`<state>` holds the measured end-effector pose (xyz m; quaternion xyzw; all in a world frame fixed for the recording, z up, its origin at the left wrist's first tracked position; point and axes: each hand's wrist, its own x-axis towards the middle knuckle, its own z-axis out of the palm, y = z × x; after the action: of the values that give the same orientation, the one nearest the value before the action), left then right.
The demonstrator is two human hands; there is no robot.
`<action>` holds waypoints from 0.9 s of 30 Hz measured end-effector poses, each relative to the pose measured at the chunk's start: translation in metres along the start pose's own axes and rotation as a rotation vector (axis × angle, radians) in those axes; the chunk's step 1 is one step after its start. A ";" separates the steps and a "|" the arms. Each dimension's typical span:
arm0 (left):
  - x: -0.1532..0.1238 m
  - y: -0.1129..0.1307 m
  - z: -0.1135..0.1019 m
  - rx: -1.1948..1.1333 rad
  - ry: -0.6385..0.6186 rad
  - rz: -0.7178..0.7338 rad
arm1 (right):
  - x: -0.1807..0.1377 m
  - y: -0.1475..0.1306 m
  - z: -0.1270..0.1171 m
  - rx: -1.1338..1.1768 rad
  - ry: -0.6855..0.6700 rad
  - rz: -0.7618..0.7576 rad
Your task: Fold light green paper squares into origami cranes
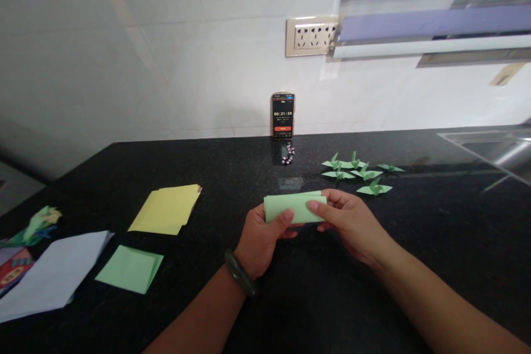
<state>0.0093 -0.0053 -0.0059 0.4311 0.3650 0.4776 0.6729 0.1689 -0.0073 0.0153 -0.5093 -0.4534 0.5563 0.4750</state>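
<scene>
A light green sheet of paper (pixel 296 207), folded into a long rectangle, is held up between both hands above the dark countertop. My left hand (pixel 265 232) pinches its left end, thumb on the front face and fingers behind. At the right end, my right hand (pixel 348 218) grips it the same way, thumb on the near face. A dark bangle (pixel 240 274) circles my left wrist. Farther back on the right stand several green folded paper cranes (pixel 374 188). To the left lies another piece of folded green paper (pixel 130 269).
A yellow paper stack (pixel 166 210) and a white paper stack (pixel 58 271) lie on the left, near a crumpled colourful bundle (pixel 39 227). Against the wall leans a phone (pixel 282 116) showing a timer, with a beaded strap (pixel 287 153) before it. A metal sink edge (pixel 489 152) is far right.
</scene>
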 end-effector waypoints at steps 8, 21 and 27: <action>0.004 -0.001 -0.001 0.035 0.088 -0.017 | 0.001 0.000 -0.004 -0.170 0.057 -0.042; 0.006 -0.001 0.000 0.114 0.176 -0.030 | 0.001 0.001 -0.003 -0.138 0.047 -0.018; 0.007 -0.002 0.000 0.128 0.206 -0.022 | 0.002 0.002 -0.004 -0.142 0.069 -0.019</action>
<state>0.0118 0.0009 -0.0083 0.4179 0.4664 0.4878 0.6082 0.1729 -0.0052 0.0130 -0.5560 -0.4800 0.5004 0.4585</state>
